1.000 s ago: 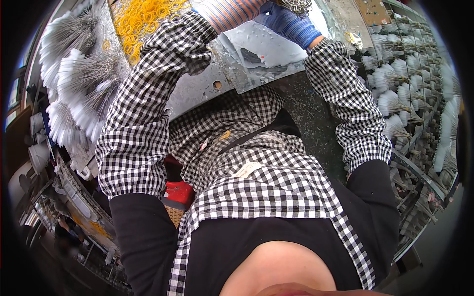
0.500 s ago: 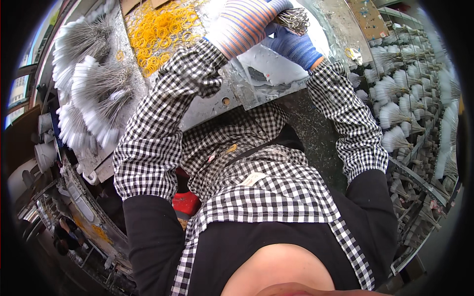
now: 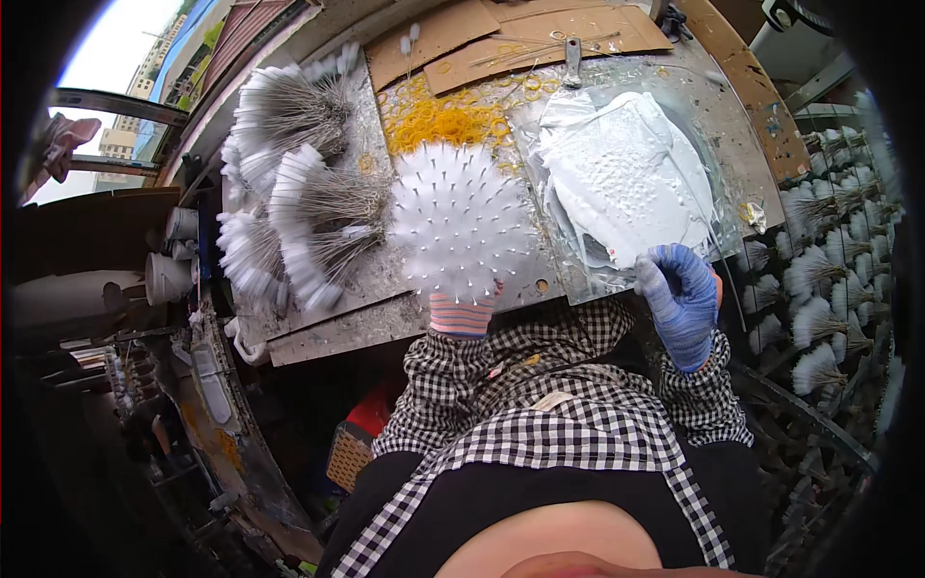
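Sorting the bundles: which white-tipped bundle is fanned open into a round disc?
The one the left hand holds, the fanned bundle; the bundles to its left lie bunched.

Workshop: cluttered workbench (image 3: 385,318), bundled white-tipped sticks (image 3: 289,193).

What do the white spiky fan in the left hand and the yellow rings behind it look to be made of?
White spiky round fan: seemingly thin wire stems with white fluffy tips, matte; the stems show as fine grey lines in the bundles beside it. Left hand holds it from below. Small yellow rings: likely rubber bands, being thin, floppy, heaped loops.
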`<state>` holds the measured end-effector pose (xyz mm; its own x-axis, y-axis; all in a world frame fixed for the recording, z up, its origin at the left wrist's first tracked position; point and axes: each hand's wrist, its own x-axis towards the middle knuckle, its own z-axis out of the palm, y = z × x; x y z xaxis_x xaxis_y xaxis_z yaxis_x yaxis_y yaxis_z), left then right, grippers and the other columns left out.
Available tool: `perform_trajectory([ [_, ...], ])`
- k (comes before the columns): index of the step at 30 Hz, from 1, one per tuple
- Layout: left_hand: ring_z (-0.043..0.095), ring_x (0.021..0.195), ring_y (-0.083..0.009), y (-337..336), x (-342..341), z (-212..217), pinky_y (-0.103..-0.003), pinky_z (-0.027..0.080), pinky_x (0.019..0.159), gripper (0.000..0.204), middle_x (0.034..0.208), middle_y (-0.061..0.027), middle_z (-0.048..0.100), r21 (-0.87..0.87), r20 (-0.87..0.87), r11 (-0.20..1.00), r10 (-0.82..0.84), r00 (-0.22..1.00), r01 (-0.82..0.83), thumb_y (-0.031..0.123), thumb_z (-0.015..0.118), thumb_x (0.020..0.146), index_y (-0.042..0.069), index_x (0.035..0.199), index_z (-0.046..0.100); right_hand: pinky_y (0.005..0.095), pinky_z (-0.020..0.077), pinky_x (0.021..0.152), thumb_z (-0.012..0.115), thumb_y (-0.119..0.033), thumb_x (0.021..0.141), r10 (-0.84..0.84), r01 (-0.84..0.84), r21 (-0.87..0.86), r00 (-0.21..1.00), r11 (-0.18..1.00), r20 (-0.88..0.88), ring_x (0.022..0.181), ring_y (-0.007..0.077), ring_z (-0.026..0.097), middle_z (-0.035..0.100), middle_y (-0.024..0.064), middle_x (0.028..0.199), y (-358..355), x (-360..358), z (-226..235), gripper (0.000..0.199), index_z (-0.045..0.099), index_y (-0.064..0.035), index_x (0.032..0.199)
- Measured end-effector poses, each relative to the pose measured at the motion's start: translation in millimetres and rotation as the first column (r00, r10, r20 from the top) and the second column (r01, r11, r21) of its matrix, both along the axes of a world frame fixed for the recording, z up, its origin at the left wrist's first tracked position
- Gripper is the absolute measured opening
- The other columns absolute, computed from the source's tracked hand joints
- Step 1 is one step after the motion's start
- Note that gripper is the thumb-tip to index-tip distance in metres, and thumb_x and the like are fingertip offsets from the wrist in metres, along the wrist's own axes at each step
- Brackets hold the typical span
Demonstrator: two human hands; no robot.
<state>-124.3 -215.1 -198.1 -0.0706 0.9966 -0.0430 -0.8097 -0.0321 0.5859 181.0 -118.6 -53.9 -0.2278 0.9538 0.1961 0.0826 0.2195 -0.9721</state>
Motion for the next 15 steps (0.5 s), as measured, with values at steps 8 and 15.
perform_trajectory([
  [8, 0.058, 0.124, -0.0196, -14.1, 64.3, 40.7, -0.040, 0.047, 0.103, 0.045, 0.133, -0.0050, 0.064, 0.094, 0.620, 0.991, 0.015, 0.784, -0.094, 0.037, 0.043, 0.104, 0.008, 0.135, 0.056, 0.0215, 0.0458, 0.058, 0.076, -0.007, 0.089, 0.136, -0.135, -0.056, 0.991, 0.989, 0.012, 0.064, 0.0032, 0.057, 0.066, -0.0001, 0.073, -5.3, -26.2, -8.5, 0.009, 0.070, -0.0005, 0.090],
  [15, 0.057, 0.121, -0.0214, -43.8, 55.8, 14.9, -0.039, 0.050, 0.099, 0.045, 0.131, -0.0084, 0.064, -0.094, 0.724, 0.992, 0.130, 0.678, -0.090, 0.038, 0.045, 0.103, 0.004, 0.131, 0.057, 0.0224, 0.0475, 0.059, 0.077, -0.009, 0.089, 0.237, -0.234, -0.094, 0.971, 0.968, 0.024, 0.065, 0.0049, 0.059, 0.068, 0.0017, 0.076, -9.4, -35.4, -12.6, 0.011, 0.070, 0.0000, 0.092],
])
